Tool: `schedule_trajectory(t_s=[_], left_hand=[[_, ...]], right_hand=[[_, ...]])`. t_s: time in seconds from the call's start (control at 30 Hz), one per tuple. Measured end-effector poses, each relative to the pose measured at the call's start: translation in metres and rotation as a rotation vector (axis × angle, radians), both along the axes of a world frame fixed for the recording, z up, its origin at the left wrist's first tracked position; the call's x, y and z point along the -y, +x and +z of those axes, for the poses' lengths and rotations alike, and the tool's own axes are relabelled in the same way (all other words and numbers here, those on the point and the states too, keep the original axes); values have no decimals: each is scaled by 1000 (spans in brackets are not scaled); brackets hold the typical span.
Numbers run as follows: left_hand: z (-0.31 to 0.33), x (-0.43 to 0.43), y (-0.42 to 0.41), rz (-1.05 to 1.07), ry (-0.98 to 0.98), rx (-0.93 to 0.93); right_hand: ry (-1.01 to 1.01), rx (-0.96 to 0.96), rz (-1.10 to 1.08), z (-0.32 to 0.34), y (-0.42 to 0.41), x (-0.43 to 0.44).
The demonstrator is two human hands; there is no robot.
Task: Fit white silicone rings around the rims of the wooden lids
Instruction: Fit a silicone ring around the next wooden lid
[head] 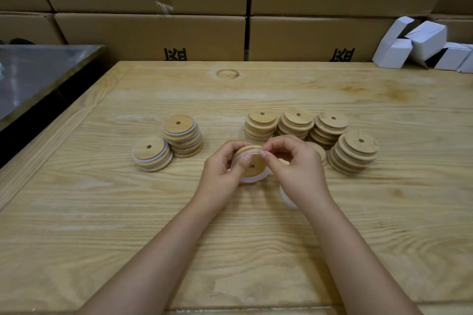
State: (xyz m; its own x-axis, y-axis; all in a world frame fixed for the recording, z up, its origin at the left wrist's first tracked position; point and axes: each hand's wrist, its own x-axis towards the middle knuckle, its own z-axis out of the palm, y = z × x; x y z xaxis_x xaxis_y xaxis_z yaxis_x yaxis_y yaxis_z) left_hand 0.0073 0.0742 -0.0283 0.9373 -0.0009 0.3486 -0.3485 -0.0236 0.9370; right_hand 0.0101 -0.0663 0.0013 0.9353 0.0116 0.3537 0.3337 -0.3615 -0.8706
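My left hand (222, 171) grips a round wooden lid (253, 161) with a centre hole, tilted up toward me above the table. A white silicone ring (252, 178) hangs loosely round its lower edge. My right hand (294, 166) pinches the ring's upper part against the lid's rim. Loose white rings (286, 197) lie on the table, partly hidden under my right wrist. Two stacks of lids with white rings (179, 135) stand at the left. Several stacks of bare lids (297, 123) stand at the right, behind my hands.
The wooden table (230, 250) has a raised border along its left side. Cardboard boxes (153, 33) wall off the back. Folded white cartons (422, 43) sit at the back right. A grey metal surface (33, 77) lies to the left.
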Motion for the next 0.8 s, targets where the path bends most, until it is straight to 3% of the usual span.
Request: schedule_trajectory(t_s=[0.2, 0.53, 0.8], left_hand=[[0, 1, 2, 1, -212, -106], [6, 1, 2, 39, -383, -177], [8, 0, 4, 32, -519, -253]], right_hand=[[45, -49, -24, -1, 0, 0], [206, -192, -1, 2, 2, -1], [159, -177, 22, -1, 1, -3]])
